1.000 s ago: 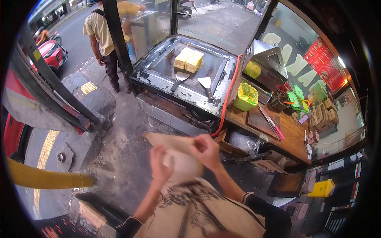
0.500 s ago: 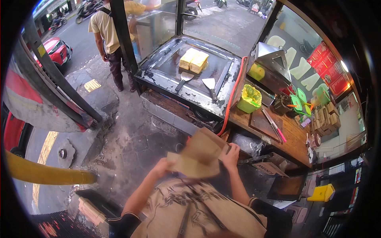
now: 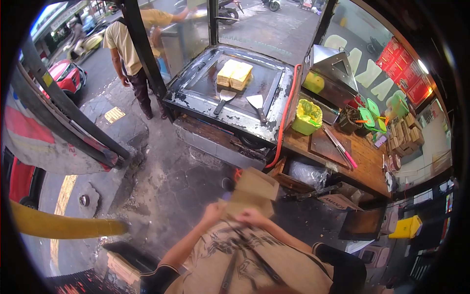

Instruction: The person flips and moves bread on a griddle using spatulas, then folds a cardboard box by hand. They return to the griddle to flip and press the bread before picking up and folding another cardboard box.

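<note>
In front of my chest is a brown cardboard food box (image 3: 253,188), its lid folded up and its inside facing me. My left hand (image 3: 214,213) grips the box's near left corner with closed fingers. At the near edge, my right hand (image 3: 253,217) is closed on the cardboard, close beside the left. Beyond the box, a griddle (image 3: 191,93) carries two blocks of stacked toasted bread (image 3: 234,74) side by side. Two metal spatulas, one on the left (image 3: 224,102) and one on the right (image 3: 258,107), lie on the griddle's near part.
Right of the griddle, a wooden counter (image 3: 303,144) holds a green tub (image 3: 308,117), a pink-handled knife (image 3: 341,149) and folded cardboard boxes (image 3: 406,134). A red hose (image 3: 286,120) runs down between griddle and counter. A person (image 3: 128,54) stands at the left outside the stall.
My right hand has moved left and nearer me, from the box's right side to its near edge. The left hand has shifted slightly right. The box's lid stands more unfolded.
</note>
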The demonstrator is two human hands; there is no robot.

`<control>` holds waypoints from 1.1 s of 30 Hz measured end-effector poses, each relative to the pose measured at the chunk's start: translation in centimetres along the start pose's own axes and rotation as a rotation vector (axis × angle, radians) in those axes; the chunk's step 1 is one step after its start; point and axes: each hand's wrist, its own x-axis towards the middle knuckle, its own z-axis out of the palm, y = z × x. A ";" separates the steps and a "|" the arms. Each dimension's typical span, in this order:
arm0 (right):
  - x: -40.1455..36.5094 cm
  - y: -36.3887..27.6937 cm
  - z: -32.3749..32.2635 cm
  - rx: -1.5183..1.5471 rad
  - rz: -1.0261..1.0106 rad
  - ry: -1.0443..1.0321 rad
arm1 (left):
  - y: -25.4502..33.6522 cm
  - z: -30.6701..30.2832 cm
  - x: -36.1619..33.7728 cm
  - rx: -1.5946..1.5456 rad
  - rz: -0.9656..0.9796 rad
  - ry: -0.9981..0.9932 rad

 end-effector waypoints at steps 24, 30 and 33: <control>2.8 0.9 1.6 0.047 -0.089 0.081 | -2.1 2.0 1.3 -0.441 -0.073 -0.110; 4.5 2.8 0.3 0.161 0.071 -0.126 | 4.3 0.4 -1.0 -0.046 -0.020 -0.173; 5.8 2.7 -0.4 0.193 -0.008 -0.029 | 6.3 1.0 -2.1 0.046 0.027 -0.113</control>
